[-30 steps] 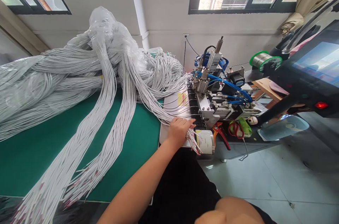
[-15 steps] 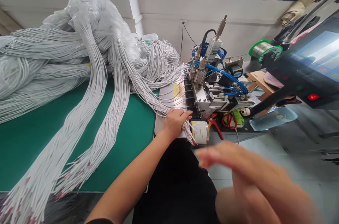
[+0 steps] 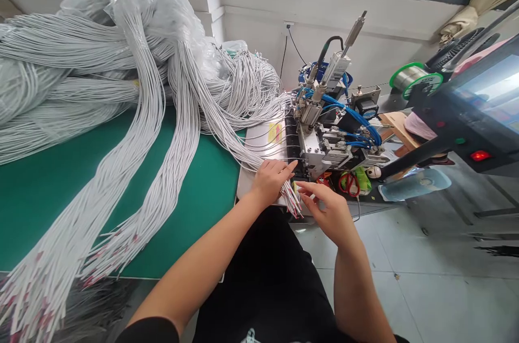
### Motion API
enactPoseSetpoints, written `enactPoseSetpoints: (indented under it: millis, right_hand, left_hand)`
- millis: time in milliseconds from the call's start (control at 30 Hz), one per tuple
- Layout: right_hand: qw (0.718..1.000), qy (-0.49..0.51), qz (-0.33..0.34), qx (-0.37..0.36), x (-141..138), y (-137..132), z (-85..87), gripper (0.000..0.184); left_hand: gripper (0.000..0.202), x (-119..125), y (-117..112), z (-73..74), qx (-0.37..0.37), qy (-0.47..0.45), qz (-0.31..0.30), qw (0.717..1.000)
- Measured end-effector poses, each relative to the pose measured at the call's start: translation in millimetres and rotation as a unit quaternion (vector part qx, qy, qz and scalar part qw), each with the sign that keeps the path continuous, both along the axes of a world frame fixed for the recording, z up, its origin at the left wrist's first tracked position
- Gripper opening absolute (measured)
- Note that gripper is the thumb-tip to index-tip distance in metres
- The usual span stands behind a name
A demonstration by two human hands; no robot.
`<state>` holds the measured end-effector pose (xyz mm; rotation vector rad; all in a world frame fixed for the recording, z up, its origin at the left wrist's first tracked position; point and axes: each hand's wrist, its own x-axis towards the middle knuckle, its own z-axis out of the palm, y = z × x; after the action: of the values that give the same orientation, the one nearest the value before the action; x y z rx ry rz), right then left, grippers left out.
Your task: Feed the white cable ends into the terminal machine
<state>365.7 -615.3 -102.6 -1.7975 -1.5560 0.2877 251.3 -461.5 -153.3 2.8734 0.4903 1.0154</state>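
Observation:
My left hand (image 3: 272, 180) rests with its fingers closed round a bundle of thin white cables (image 3: 239, 151) at the front of the machine's plate. Their stripped ends (image 3: 292, 205), tipped with red and white, stick out past my fingers on the right. Just beside those ends is my right hand (image 3: 329, 212), its thumb and forefinger stretched toward them with a gap between. Whether its fingertips touch a cable is too small to tell. Right behind both hands stands a machine with metal cylinders (image 3: 312, 113) and blue air tubes. Several cables lie spaced along its black edge (image 3: 292, 134).
Large bundles of white cable (image 3: 133, 116) in plastic wrap lie on the green table (image 3: 211, 197) to the left. Red-handled scissors (image 3: 349, 183), a clear bottle (image 3: 416, 183), a wire spool (image 3: 416, 80) and a tilted screen (image 3: 486, 94) stand on the right.
My right hand has swung in from the lower right to the cable ends. My left hand stays on the bundle. The view has shifted slightly.

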Motion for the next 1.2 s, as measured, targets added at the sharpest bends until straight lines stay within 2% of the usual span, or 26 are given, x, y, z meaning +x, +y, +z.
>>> enactPoseSetpoints:
  millis: [100, 267, 400, 467, 567, 700, 800, 967, 1100, 1200]
  right_hand:
    - [0.999, 0.004, 0.047, -0.002, -0.7, 5.1, -4.3, 0.030]
    - [0.994, -0.041, 0.051, 0.089, 1.4, 9.8, -17.9, 0.026]
    - [0.990, -0.060, 0.059, 0.117, 3.9, 10.4, -23.1, 0.025]
    - [0.990, -0.041, 0.035, 0.131, 4.4, 11.5, -24.6, 0.023]
    - [0.984, 0.034, -0.068, 0.159, 4.4, 15.4, -28.6, 0.017]
    - [0.936, 0.203, -0.226, 0.177, 4.5, 23.7, -36.1, 0.024]
    - [0.906, 0.263, -0.278, 0.181, 4.2, 29.0, -38.6, 0.034]
    - [0.908, 0.240, -0.300, 0.166, 4.7, 30.9, -37.7, 0.037]
    - [0.924, 0.224, -0.275, 0.142, 8.8, 28.9, -37.1, 0.037]
    - [0.925, 0.274, -0.237, 0.117, 15.6, 27.3, -36.0, 0.038]
  left_hand:
    - [0.036, 0.8, 0.7, -2.5, 0.007, 0.006, -0.002, 1.000]
    - [0.034, 2.9, 1.7, -4.7, 0.024, 0.013, 0.005, 1.000]
    - [0.032, 2.9, 1.8, -4.9, 0.029, 0.035, -0.003, 0.999]
    - [0.031, 2.6, 2.0, -5.9, 0.022, 0.031, -0.009, 0.999]
    - [0.033, 2.0, 1.4, -5.3, 0.002, -0.011, -0.016, 1.000]
    - [0.019, 0.1, -1.6, 2.7, -0.024, -0.047, -0.026, 0.998]
    - [0.020, -1.0, -3.4, 7.1, -0.028, -0.042, -0.027, 0.998]
    - [0.020, -0.9, -2.6, 4.7, -0.022, -0.040, -0.022, 0.999]
    - [0.021, -0.5, -2.2, 3.5, -0.018, -0.015, -0.020, 1.000]
    - [0.021, 0.6, -2.7, 3.7, -0.015, 0.009, -0.009, 1.000]
